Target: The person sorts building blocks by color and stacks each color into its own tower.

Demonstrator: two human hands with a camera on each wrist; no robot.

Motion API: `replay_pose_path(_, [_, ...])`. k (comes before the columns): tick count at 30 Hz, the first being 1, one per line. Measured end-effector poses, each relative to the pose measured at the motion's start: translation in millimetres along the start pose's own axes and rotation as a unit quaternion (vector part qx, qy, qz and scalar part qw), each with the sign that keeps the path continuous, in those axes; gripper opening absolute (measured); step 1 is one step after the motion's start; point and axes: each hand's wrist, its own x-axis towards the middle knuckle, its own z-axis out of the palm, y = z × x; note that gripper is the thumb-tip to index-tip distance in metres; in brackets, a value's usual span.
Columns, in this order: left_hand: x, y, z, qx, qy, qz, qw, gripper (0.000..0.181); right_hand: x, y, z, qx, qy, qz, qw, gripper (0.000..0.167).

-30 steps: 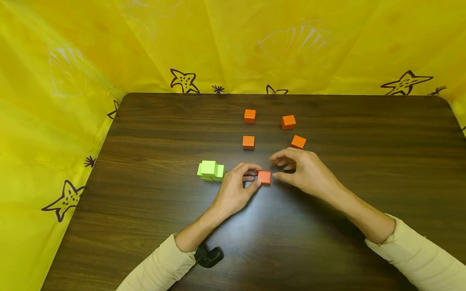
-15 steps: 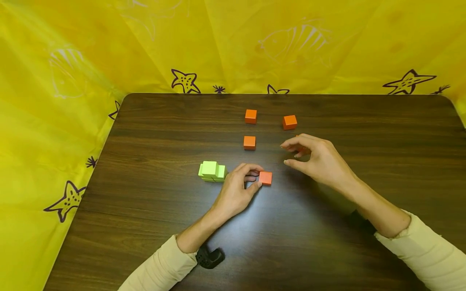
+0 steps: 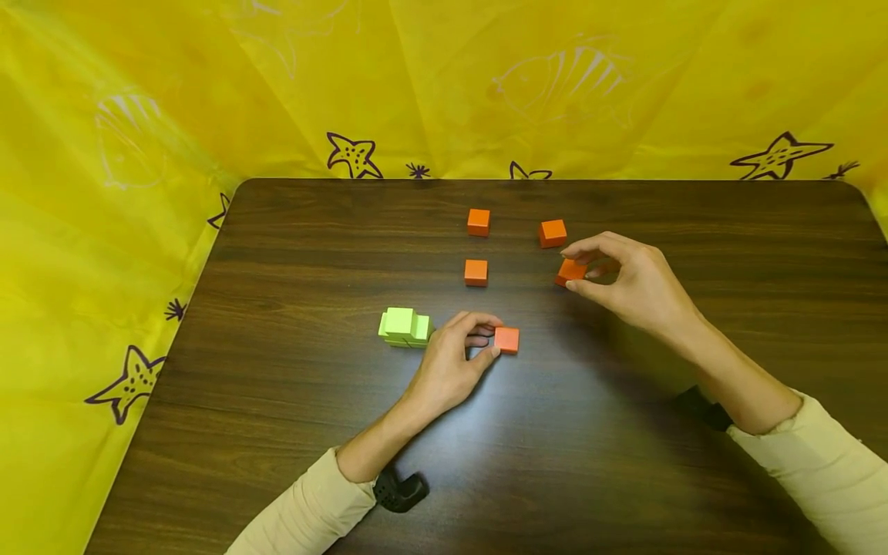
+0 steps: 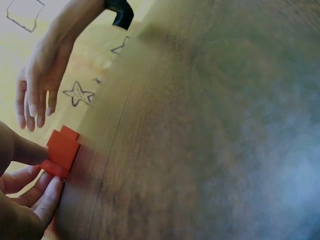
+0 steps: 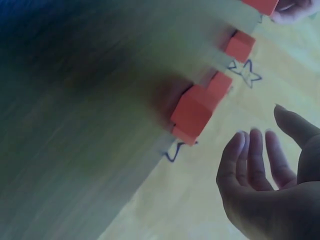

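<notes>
My left hand (image 3: 447, 362) pinches a light red-orange cube (image 3: 506, 341) on the table between thumb and fingers. In the left wrist view, the thumb and fingertips touch the sides of that cube (image 4: 62, 152). Just left of this hand stands a small block stack of light green pieces (image 3: 404, 327), partly hidden by the knuckles. My right hand (image 3: 634, 281) hovers at an orange cube (image 3: 571, 272), thumb and fingers spread to either side of it. The right wrist view shows a gap between those fingers and the nearest cube (image 5: 192, 112).
Orange cubes lie farther back: one at the back left (image 3: 479, 222), one at the back right (image 3: 553, 233) and one nearer the middle (image 3: 475, 272). A yellow cloth (image 3: 444, 92) with sea-animal drawings borders the dark wooden table (image 3: 291, 254) behind and at the sides.
My right hand has drawn away from the cube at my left hand, moving right and back to the orange cube at the right. The left hand stays in place.
</notes>
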Motion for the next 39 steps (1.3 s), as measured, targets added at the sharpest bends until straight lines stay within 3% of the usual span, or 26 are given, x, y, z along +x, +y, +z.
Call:
replay_pose_path(11, [1.9,0.8,-0.9,-0.005,0.000,-0.002,1.0000,0.029,7.6,13.7,-4.6,0.040,-0.007,0.010,0.9991,0.033])
replay_pose_path(25, [1.2,-0.9,0.8,-0.004,0.005,-0.008,0.9999,0.029,10.2,22.0,-4.3,0.023,-0.056,0.075,0.9954,0.039])
replay_pose_path(39, [-1.1,-0.5,1.4,-0.012,0.007,-0.007,0.9999,0.029,8.3,27.9,1.0,0.004,-0.080,0.096,0.9922,0.036])
